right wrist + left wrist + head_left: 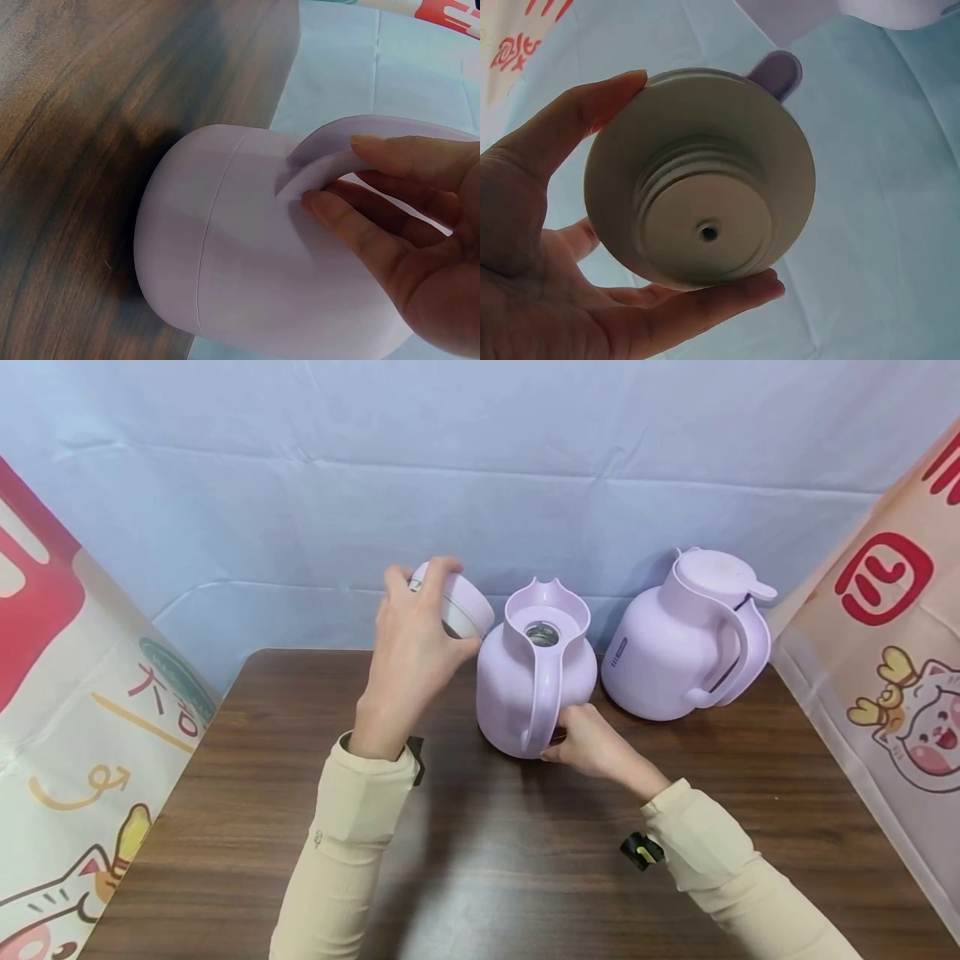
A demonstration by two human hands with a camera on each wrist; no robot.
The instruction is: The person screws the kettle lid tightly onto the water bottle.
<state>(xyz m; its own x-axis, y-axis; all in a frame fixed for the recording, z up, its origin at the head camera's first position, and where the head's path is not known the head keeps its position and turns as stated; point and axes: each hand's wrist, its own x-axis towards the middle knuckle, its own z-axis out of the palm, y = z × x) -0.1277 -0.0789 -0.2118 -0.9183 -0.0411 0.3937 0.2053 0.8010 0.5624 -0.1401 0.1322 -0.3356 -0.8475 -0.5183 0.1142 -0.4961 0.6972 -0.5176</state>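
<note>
My left hand (416, 647) grips a round lilac lid (459, 602) by its rim, up and to the left of an uncapped lilac thermos jug (498, 693). In the left wrist view the underside of the lid (705, 225) faces the camera, with a threaded plug, a small centre hole and a lilac tab. My right hand (592, 743) pinches the lower part of the jug's handle (546, 693). Fingers and thumb close round that handle in the right wrist view, beside the jug's body (247, 240). The jug stands upright, its round mouth (542, 633) visible.
A second lilac thermos jug (660, 652), lid on, stands to the right of the first. Both are near the back edge of a dark wooden table (480, 860). Behind hangs a pale blue cloth (480, 485), and printed banners (90, 693) flank the left and right sides.
</note>
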